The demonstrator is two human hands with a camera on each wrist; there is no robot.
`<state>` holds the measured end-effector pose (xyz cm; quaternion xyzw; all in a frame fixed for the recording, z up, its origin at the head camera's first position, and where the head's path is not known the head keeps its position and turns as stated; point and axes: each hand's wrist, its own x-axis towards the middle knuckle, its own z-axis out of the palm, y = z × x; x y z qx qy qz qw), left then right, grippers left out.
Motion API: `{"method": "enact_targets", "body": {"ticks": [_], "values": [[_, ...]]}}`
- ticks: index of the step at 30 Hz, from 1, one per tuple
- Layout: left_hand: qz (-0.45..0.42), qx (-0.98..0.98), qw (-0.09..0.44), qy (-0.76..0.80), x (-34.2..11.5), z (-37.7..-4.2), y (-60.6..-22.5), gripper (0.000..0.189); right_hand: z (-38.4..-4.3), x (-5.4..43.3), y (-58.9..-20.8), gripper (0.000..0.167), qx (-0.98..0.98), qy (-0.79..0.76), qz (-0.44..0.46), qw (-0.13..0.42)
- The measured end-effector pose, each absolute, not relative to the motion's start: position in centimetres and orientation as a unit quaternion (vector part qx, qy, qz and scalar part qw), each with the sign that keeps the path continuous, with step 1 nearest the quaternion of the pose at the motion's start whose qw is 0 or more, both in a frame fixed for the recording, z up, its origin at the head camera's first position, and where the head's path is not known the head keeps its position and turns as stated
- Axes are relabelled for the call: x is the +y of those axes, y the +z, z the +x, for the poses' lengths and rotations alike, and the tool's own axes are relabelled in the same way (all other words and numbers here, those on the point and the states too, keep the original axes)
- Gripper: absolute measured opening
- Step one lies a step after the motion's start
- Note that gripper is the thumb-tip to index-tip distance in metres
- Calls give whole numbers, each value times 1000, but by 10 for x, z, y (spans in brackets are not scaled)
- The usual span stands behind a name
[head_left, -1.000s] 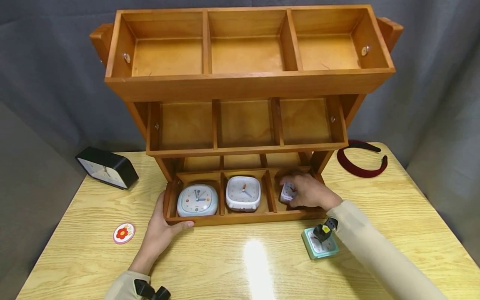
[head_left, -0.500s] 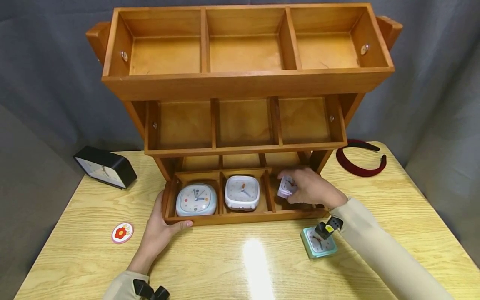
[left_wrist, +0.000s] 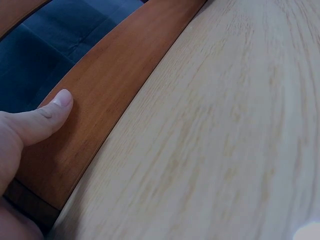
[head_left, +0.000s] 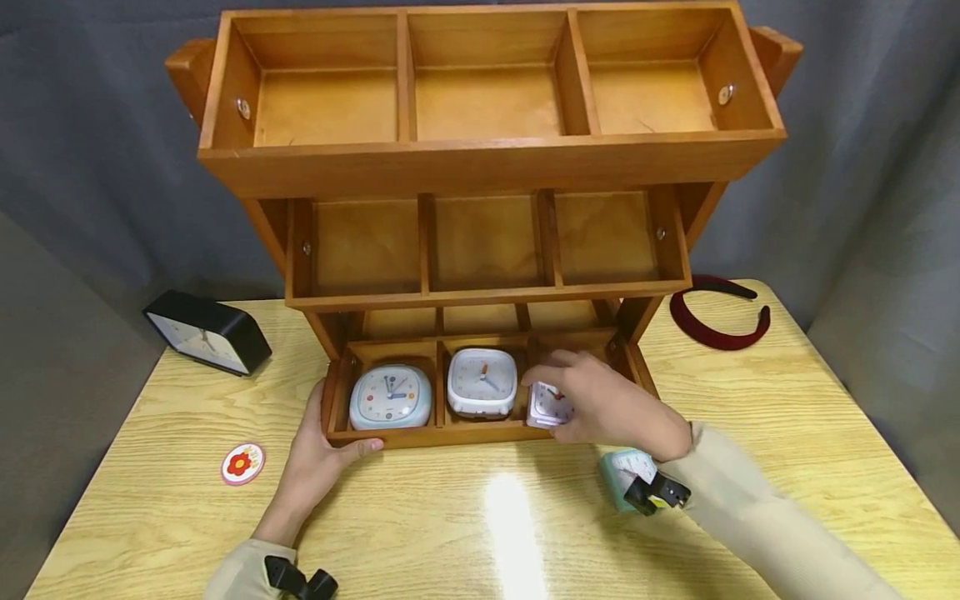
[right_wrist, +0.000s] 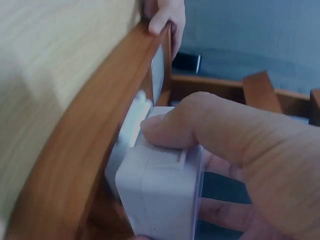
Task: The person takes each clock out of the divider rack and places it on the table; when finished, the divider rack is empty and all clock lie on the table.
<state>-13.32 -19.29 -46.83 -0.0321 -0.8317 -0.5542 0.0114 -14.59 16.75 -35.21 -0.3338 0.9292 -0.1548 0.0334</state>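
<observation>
My right hand [head_left: 603,404] holds a small lilac alarm clock [head_left: 544,408] above the divider between the middle and right compartments of the lowest wooden drawer [head_left: 465,436]. In the right wrist view the thumb presses one face of the clock [right_wrist: 160,185], with fingers behind it. My left hand [head_left: 311,467] grips the drawer's left front corner; the left wrist view shows its thumb [left_wrist: 47,117] flat on the front board. A round pale-blue clock [head_left: 390,397] sits in the left compartment, a white clock [head_left: 482,382] in the middle one.
Two more open tiers, an upper drawer [head_left: 491,160] and a middle drawer [head_left: 487,293], rise above the lowest one. A mint-green clock [head_left: 618,471] lies partly under the right wrist. Around them are a black clock [head_left: 225,333], a flower disc [head_left: 242,463] and a dark red headband [head_left: 701,333].
My right hand has lifted the lilac clock from the right compartment and carried it leftward and nearer the front, to the divider. The left hand has kept its hold on the drawer corner.
</observation>
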Motion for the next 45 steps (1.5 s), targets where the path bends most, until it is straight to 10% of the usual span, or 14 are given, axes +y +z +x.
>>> {"method": "enact_targets", "body": {"ticks": [45], "values": [[-24,-839,10,-544,-193,-133,-466,116,-87,164,-410,55,925,-119,-354,74]]}}
